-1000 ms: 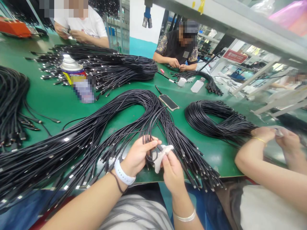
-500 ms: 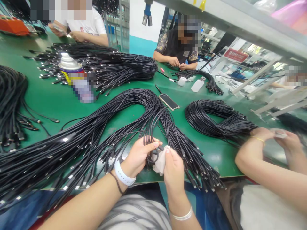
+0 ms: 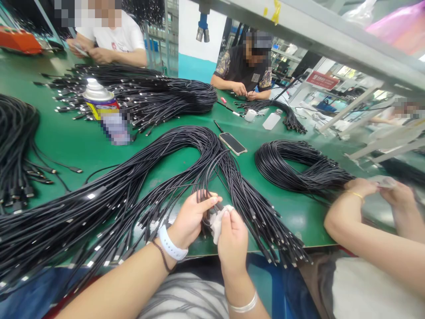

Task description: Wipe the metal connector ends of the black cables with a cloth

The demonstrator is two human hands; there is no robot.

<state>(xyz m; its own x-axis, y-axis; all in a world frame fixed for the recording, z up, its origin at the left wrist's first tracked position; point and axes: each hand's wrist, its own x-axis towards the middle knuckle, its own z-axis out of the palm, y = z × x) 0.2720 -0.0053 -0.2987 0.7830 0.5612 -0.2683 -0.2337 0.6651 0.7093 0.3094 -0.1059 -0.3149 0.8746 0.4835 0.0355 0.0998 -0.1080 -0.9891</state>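
Several black cables (image 3: pixel 208 177) run down into my left hand (image 3: pixel 191 217), whose thumb and fingers are closed around them. My right hand (image 3: pixel 232 237) pinches a crumpled white cloth (image 3: pixel 218 223) against the cables, just right of my left fingers. The cable ends under the cloth are hidden. A large bundle of black cables (image 3: pixel 186 137) with metal plugs arches over the table around my hands. Its left part spreads toward the lower left, and its right part (image 3: pixel 262 212) fans out to the table's front edge.
On the green table (image 3: pixel 166 166) stand a spray can (image 3: pixel 104 110) and a small bottle (image 3: pixel 272 120); a phone (image 3: pixel 233 143) lies behind the bundle. A coiled cable bundle (image 3: pixel 282 164) is at right, near a co-worker's arm (image 3: pixel 361 230). Two people sit across. A metal beam (image 3: pixel 315 40) crosses overhead.
My right hand has shifted slightly left with the cloth, closer to my left hand. The cable loop beside my left fingers is now mostly covered. My left hand stays in place.
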